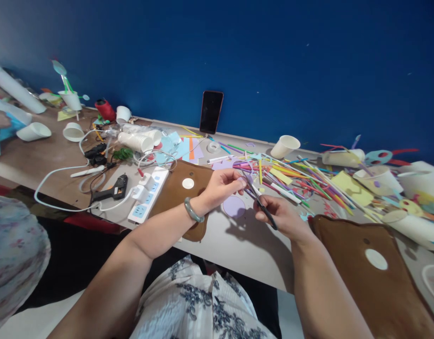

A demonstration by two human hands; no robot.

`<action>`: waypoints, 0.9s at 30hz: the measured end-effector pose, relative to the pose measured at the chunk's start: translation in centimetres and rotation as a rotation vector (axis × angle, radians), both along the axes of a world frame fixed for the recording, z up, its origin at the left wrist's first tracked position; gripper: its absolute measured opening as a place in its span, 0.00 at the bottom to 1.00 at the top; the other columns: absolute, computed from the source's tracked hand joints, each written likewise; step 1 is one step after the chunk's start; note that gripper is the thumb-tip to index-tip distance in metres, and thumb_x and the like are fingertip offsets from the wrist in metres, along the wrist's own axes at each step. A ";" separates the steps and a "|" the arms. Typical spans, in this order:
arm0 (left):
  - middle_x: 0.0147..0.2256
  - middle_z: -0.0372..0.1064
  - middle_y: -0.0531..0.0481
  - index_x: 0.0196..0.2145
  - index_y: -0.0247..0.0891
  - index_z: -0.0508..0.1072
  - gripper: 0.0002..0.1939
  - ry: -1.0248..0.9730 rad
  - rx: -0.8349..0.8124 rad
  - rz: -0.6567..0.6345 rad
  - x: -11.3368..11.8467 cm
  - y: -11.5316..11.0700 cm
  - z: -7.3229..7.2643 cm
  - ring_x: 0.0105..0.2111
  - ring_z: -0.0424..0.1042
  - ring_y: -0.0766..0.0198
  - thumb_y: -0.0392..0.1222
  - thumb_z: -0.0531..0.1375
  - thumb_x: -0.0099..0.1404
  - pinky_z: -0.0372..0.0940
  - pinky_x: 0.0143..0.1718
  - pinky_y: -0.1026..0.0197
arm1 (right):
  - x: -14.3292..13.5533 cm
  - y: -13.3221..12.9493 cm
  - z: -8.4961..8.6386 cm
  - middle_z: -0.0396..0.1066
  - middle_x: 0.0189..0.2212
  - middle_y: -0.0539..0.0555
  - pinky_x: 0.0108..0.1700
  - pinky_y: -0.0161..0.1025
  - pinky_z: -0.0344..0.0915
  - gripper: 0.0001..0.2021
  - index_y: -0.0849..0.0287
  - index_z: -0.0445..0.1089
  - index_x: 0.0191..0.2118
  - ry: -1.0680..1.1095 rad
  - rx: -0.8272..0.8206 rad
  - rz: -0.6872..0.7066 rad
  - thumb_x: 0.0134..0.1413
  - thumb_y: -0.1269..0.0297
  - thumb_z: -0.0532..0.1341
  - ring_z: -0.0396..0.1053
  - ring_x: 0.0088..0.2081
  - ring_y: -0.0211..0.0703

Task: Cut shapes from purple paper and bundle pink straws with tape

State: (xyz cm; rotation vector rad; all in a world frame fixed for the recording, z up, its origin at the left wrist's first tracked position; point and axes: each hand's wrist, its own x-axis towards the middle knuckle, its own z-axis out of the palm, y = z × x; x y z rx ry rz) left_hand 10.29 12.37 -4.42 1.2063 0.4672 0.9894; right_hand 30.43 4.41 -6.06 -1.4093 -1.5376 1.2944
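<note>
Coloured sticks (308, 184) crowd the desk (217, 245) right of centre, a power strip (150, 195) left. Left hand (222, 187): grip pinched on purple paper (248, 179); right hand (286, 217): grip curled around scissors (267, 214).

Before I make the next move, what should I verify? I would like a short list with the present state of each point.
1. Tool held in the right hand: ok.
2. Purple piece held in the left hand: ok.
3. Tool's tips open or shut: cannot tell, too small.
4. Purple disc lying on the table: ok.
5. Sticks in order: not ok, strewn in a loose heap.
6. Glue gun cold: cannot tell.
</note>
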 end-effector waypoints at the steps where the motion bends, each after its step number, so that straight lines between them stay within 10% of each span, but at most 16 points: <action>1: 0.22 0.68 0.53 0.25 0.35 0.67 0.19 -0.002 0.001 -0.002 0.0 0.0 -0.1 0.23 0.67 0.71 0.53 0.68 0.57 0.64 0.29 0.64 | 0.0 0.0 0.0 0.61 0.22 0.48 0.26 0.36 0.51 0.29 0.57 0.57 0.22 0.007 -0.002 0.002 0.41 0.37 0.70 0.53 0.25 0.35; 27: 0.22 0.67 0.53 0.25 0.35 0.67 0.20 -0.025 0.021 0.017 0.0 0.0 0.0 0.23 0.66 0.72 0.53 0.68 0.58 0.64 0.28 0.65 | 0.2 0.1 0.0 0.61 0.21 0.48 0.26 0.36 0.50 0.30 0.58 0.62 0.21 0.022 -0.005 0.046 0.39 0.35 0.70 0.54 0.23 0.34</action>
